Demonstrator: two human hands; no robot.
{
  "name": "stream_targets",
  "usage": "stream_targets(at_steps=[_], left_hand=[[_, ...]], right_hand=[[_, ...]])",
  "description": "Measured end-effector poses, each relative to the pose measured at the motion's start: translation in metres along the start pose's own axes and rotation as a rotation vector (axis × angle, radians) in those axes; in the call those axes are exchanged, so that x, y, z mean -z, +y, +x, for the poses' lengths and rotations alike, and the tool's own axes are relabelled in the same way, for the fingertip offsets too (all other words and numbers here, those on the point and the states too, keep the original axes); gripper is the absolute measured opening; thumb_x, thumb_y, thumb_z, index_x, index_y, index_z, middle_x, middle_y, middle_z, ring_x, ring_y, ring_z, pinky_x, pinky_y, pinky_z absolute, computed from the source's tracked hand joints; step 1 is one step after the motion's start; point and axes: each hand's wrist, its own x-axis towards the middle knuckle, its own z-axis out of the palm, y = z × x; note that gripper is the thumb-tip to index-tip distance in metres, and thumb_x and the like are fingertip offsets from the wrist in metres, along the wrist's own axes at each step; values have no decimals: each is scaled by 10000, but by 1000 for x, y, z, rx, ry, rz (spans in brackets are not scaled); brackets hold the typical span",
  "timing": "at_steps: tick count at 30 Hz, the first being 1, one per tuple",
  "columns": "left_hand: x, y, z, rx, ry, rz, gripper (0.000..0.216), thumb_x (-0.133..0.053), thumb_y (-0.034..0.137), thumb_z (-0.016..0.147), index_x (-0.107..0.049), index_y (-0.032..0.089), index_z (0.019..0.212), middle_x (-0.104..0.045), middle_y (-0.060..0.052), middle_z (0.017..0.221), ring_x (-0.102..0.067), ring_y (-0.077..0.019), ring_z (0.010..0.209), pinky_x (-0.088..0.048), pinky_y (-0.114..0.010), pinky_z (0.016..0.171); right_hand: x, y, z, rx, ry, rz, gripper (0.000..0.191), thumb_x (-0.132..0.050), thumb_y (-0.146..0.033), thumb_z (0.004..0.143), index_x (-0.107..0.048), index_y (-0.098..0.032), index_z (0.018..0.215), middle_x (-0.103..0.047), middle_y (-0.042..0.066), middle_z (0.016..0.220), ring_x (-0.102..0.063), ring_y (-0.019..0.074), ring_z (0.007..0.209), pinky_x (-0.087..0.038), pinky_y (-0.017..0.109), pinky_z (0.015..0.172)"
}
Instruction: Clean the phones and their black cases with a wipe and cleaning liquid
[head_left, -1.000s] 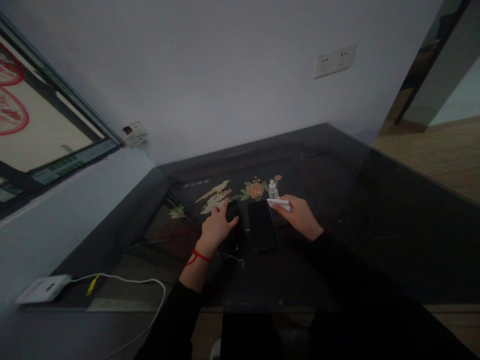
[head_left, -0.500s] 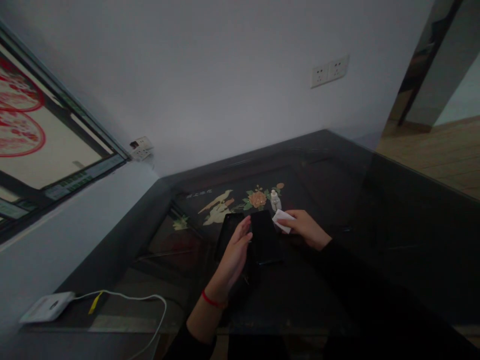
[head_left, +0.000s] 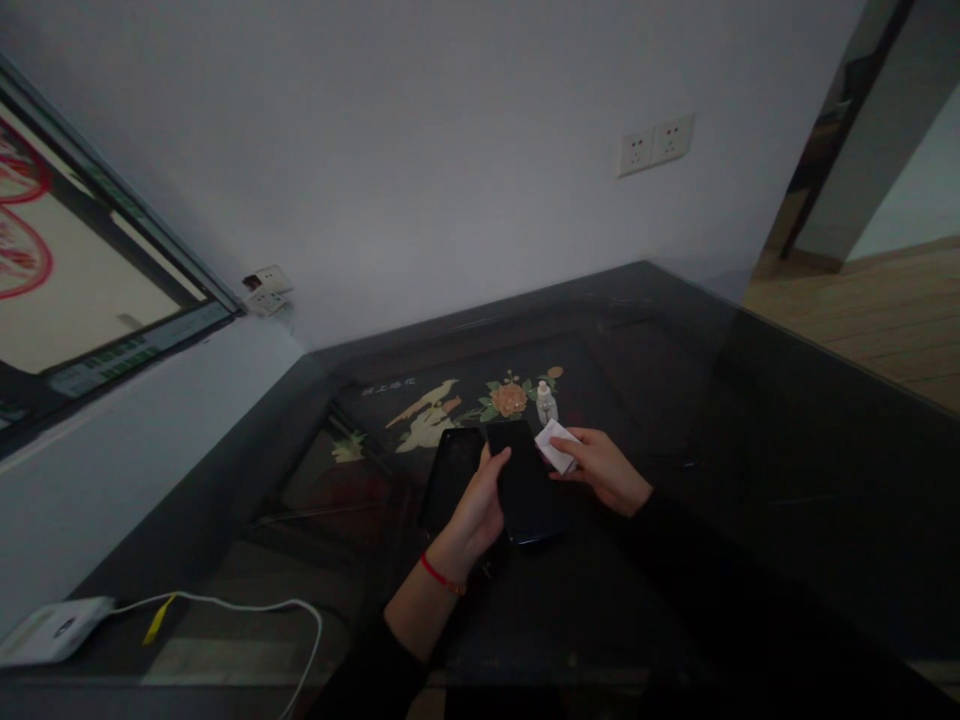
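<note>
A black phone [head_left: 526, 485] is gripped at its left edge by my left hand [head_left: 480, 505], fingers curled round it just above the dark table [head_left: 675, 560]. A red cord circles that wrist. My right hand [head_left: 604, 468] pinches a small folded white cloth [head_left: 556, 446] beside the phone's upper right corner. To the left of the phone lies a black phone case [head_left: 450, 475], flat on the table. A small clear bottle [head_left: 545, 403] stands just behind the cloth.
The table has a glass top over a painted bird-and-flower panel [head_left: 450, 405]. A white box [head_left: 49, 630] with a white cable [head_left: 247, 610] sits at the near left. A window [head_left: 82, 280] is on the left; wall sockets [head_left: 656, 143] are behind.
My left hand left the black case, moved right and took hold of the phone's left edge, lifting it slightly. My right hand with the cloth stayed by the phone's top right corner.
</note>
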Motion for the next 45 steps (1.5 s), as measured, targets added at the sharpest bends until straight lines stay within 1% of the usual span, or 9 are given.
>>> stream_targets(at_steps=[11, 13, 17, 20, 23, 29, 33, 39, 45], left_hand=[[7, 4, -3, 213, -279, -161, 460, -392, 380, 920, -484, 190, 1329, -676, -114, 1130, -664, -267, 998, -442, -452, 956], [4, 0, -9, 235, -316, -177, 461, -402, 386, 923, -463, 198, 1339, -676, -111, 1127, -665, -267, 1003, -424, -449, 977], [1, -14, -16, 288, -430, -242, 480, -400, 383, 934, -436, 184, 1369, -670, -114, 1135, -650, -254, 1036, -391, -413, 1017], [2, -21, -17, 288, -498, -278, 503, -403, 374, 939, -348, 286, 1432, -632, -84, 1222, -653, -246, 1025, -385, -436, 1018], [3, -22, -17, 288, -514, -298, 522, -379, 376, 948, -255, 403, 1454, -610, -68, 1243, -653, -254, 1010, -398, -524, 981], [2, -18, -19, 315, -491, -278, 539, -358, 404, 950, -184, 460, 1458, -575, -97, 1276, -589, -327, 1116, -395, -677, 884], [2, -20, -20, 321, -480, -284, 533, -370, 405, 945, -215, 433, 1454, -565, -92, 1299, -568, -345, 1147, -400, -674, 886], [1, -20, -19, 361, -382, -270, 503, -345, 480, 936, -443, 233, 1364, -647, -129, 1126, -618, -314, 1035, -453, -601, 876], [0, -17, -21, 280, -422, -306, 490, -316, 479, 944, -326, 400, 1428, -635, -83, 1168, -641, -286, 996, -504, -527, 800]], right_hand=[[12, -23, -6, 134, 63, -156, 151, -650, -276, 778, -699, -139, 818, -715, 79, 769, -675, 187, 692, -575, 303, 598], [14, -31, -11, 273, 118, -314, 151, -639, -279, 789, -711, -147, 790, -716, 63, 741, -669, 189, 693, -559, 312, 637], [17, -37, -20, 767, 198, -760, 185, -570, -232, 847, -728, -190, 933, -748, 67, 959, -692, 218, 901, -541, 373, 814], [21, -33, -20, 944, 157, -921, 259, -508, -142, 870, -710, -210, 1016, -734, 55, 1059, -677, 204, 1018, -523, 395, 914], [27, -28, -15, 1041, 116, -1055, 317, -469, -94, 883, -692, -204, 1080, -715, 62, 1120, -666, 193, 1060, -526, 397, 941], [23, -29, -11, 1212, -113, -1297, 334, -453, -98, 914, -645, -156, 1181, -662, 101, 1224, -654, 205, 1088, -547, 387, 926], [15, -30, -13, 1228, -157, -1374, 363, -427, -99, 931, -592, -150, 1250, -607, 101, 1303, -607, 200, 1167, -516, 398, 983], [9, -27, -7, 1411, -275, -1424, 348, -450, -118, 937, -574, -141, 1261, -591, 101, 1323, -562, 204, 1226, -504, 398, 1000], [18, -28, -2, 1373, -72, -1429, 345, -443, -67, 915, -594, -92, 1224, -638, 150, 1251, -614, 218, 1156, -537, 401, 955]])
